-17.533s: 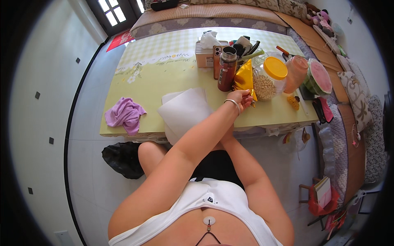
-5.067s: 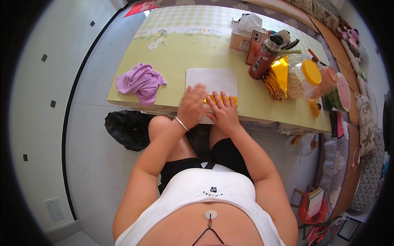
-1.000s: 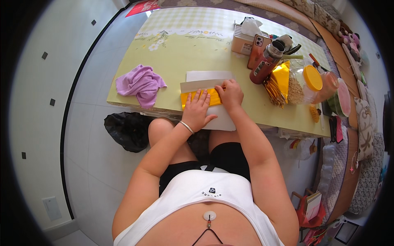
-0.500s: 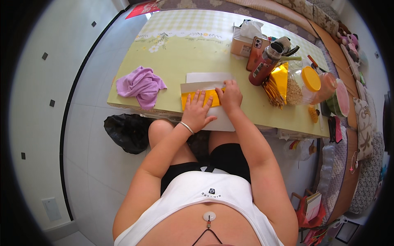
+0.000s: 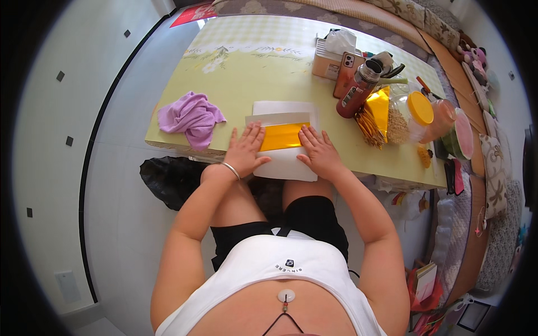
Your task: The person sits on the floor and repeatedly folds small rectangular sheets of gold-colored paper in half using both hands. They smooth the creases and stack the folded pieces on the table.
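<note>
A sheet of gold foil paper [image 5: 282, 137], folded so that a pale strip shows along its far edge, lies at the table's near edge. Beneath it is a stack of white paper [image 5: 286, 163], which juts out past the edge over my lap. My left hand [image 5: 245, 150], a bangle at its wrist, lies flat with fingers stretched out on the foil's left end. On the right end rest the fingers of my right hand [image 5: 321, 152], also flat and spread. Neither hand grips anything.
A purple cloth [image 5: 191, 119] lies crumpled at the left. To the right stand a tissue box [image 5: 326, 63], a phone [image 5: 348, 74], a dark red flask [image 5: 358, 92], folded gold foil pieces [image 5: 376, 115] and a yellow-lidded jar [image 5: 420, 109]. A black bag [image 5: 169, 180] is below the table.
My hands have moved apart. The left slid leftward off the foil's middle; the right opened flat at its right end. More of the gold shows between them.
</note>
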Available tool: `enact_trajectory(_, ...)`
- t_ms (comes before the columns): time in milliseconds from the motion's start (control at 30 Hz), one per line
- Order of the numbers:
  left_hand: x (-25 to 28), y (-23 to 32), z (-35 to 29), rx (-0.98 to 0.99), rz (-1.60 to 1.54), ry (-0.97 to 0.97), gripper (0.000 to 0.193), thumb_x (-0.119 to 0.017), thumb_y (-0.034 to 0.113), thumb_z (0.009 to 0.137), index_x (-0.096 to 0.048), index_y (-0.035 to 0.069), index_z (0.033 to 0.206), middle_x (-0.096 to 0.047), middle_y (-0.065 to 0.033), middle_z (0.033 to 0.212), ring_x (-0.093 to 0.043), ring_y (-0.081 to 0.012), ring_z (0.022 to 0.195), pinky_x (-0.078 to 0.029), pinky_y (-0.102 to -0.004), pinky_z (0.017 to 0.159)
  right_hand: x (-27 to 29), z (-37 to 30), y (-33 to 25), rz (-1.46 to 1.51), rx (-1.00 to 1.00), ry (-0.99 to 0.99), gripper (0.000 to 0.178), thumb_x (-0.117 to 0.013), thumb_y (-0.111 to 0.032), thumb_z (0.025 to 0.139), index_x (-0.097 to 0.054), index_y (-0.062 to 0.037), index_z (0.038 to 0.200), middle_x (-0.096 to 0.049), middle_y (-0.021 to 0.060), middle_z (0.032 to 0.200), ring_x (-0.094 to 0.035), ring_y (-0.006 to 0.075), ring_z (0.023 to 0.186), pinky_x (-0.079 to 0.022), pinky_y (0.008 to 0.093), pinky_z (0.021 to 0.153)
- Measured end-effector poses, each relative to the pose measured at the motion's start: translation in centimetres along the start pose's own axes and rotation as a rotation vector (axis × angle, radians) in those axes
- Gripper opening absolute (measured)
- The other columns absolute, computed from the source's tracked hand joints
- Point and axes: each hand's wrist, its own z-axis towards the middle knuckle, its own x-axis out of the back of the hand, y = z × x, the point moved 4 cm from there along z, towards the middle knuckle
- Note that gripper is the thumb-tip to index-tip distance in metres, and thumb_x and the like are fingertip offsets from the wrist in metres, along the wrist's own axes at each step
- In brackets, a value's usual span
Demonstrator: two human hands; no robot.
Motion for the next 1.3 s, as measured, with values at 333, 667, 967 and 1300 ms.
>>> enact_trajectory(333, 1.8, 2.2, 1.4, -0.186, 0.046, 0.357, 0.016, -0.063, 0.015, 0.08, -0.067, 0.005, 0.092, -0.063, -0.0106, 0.09, -0.061, -0.0279, 0.087, -0.051, -0.0402, 0.077, -0.3, 1.0, -3.1, 0.082, 0.099, 0.156, 0.061, -0.065, -0.036, 0.094, -0.053, -0.0013, 0.143, -0.049, 0.0148, 0.154, -0.043, 0.0288, 0.145, -0.03, 0.0443, 0.121)
enact_trajectory(667, 3.2, -0.3, 3.7, -0.265, -0.036, 0.399, 0.017, -0.064, 0.008, 0.077, -0.067, 0.002, 0.092, -0.068, -0.0133, 0.095, -0.065, -0.0321, 0.092, -0.053, -0.042, 0.082, 2.3, 1.2, -4.6, 0.168, 0.131, 0.26, 0.032, -0.067, -0.014, 0.083, -0.066, 0.0022, 0.111, -0.067, 0.0205, 0.12, -0.064, 0.0352, 0.11, -0.052, 0.0423, 0.094)
enact_trajectory(967, 2.3, 4.1, 1.9, -0.181, -0.251, 0.37, 0.02, -0.071, 0.015, 0.082, -0.07, 0.003, 0.099, -0.066, -0.0144, 0.103, -0.062, -0.034, 0.099, -0.052, -0.0433, 0.089, 2.9, 1.0, -3.2, 0.108, 0.092, 0.287, 0.016, -0.064, -0.004, 0.076, -0.065, -0.0007, 0.092, -0.069, 0.0153, 0.102, -0.065, 0.033, 0.098, -0.055, 0.042, 0.082)
enact_trajectory(1300, -0.3, 5.0, 4.8, 0.232, -0.659, 0.504, 0.018, -0.08, 0.016, 0.077, -0.071, 0.001, 0.072, -0.065, -0.0136, 0.09, -0.063, -0.0295, 0.085, -0.052, -0.0403, 0.077, 1.4, 2.4, 2.2, 0.691, -0.256, 0.32, 0.019, -0.078, -0.02, 0.083, -0.07, -0.0031, 0.087, -0.068, 0.0096, 0.095, -0.063, 0.0303, 0.093, -0.051, 0.0403, 0.078)
